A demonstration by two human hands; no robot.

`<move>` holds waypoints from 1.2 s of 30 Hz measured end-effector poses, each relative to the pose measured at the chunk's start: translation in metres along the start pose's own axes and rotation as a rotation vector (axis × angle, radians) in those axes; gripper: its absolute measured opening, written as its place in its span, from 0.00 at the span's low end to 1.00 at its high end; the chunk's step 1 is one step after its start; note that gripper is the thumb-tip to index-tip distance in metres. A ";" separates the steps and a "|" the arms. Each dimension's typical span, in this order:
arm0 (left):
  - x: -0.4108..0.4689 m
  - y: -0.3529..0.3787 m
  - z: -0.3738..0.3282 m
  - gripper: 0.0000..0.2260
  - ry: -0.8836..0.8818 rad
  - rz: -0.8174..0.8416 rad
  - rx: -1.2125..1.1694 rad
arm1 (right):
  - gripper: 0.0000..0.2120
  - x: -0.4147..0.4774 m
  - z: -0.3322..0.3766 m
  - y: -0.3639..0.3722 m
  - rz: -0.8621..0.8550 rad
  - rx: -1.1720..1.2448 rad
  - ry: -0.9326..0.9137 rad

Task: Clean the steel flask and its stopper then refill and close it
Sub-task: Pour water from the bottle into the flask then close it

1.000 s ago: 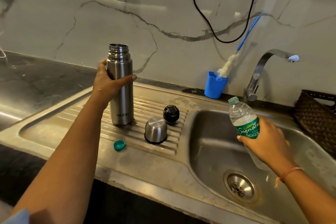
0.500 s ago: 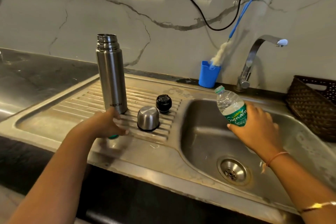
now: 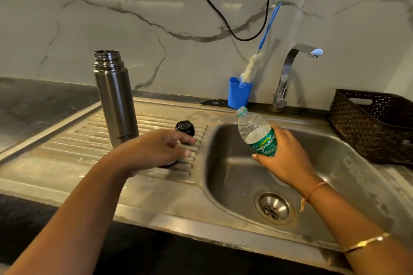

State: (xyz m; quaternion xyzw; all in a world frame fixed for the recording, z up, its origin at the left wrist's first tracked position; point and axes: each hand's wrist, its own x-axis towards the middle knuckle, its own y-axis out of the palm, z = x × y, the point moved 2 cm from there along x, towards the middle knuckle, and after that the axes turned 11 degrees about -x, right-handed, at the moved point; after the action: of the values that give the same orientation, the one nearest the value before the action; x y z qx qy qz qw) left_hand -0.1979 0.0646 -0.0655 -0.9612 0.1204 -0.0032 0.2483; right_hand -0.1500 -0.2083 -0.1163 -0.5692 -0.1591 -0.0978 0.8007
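The steel flask [image 3: 116, 105] stands upright and uncapped on the ribbed drainboard [image 3: 73, 140]. To its right lies the black stopper [image 3: 185, 127]. My left hand [image 3: 156, 149] hovers just in front of the stopper with its fingers curled. A bit of the green bottle cap [image 3: 180, 160] shows under its fingertips. That hand hides nearly all of the steel cup [image 3: 167, 165]. Over the sink basin [image 3: 234, 174], my right hand [image 3: 288, 158] grips a green-labelled plastic water bottle [image 3: 254, 131]. The bottle is tilted, its open mouth pointing up and left.
A tap [image 3: 288, 67] rises behind the basin. A blue holder [image 3: 238, 94] with a bottle brush [image 3: 250, 65] stands against the wall. A dark woven basket [image 3: 368, 127] sits at the right edge. A black cable [image 3: 223, 18] hangs on the wall.
My left hand let go of the flask, dropped to the green cap on the drainboard, then moved right over the steel cup. The bottle stayed over the basin.
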 end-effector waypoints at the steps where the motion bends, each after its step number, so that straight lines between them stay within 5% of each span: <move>1: 0.007 0.004 -0.014 0.09 0.062 -0.017 -0.105 | 0.35 -0.001 0.002 -0.001 -0.016 0.045 -0.014; 6: 0.068 0.016 -0.050 0.03 0.189 -0.293 -0.693 | 0.33 -0.007 0.008 -0.006 -0.113 0.125 -0.075; 10: 0.099 0.038 -0.067 0.04 0.170 -0.210 -1.044 | 0.37 -0.005 0.005 -0.007 -0.173 0.102 -0.080; 27: 0.127 0.080 -0.058 0.09 0.200 -0.046 -1.296 | 0.36 0.006 -0.011 0.003 -0.206 0.068 -0.007; 36: 0.122 0.081 -0.061 0.08 0.296 -0.048 -1.079 | 0.26 -0.001 0.001 -0.001 -0.054 0.667 -0.031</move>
State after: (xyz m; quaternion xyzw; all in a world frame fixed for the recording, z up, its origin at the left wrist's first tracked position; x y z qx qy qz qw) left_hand -0.1024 -0.0613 -0.0576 -0.9438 0.1165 -0.0817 -0.2983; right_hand -0.1511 -0.2077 -0.1157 -0.2729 -0.2094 -0.0530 0.9375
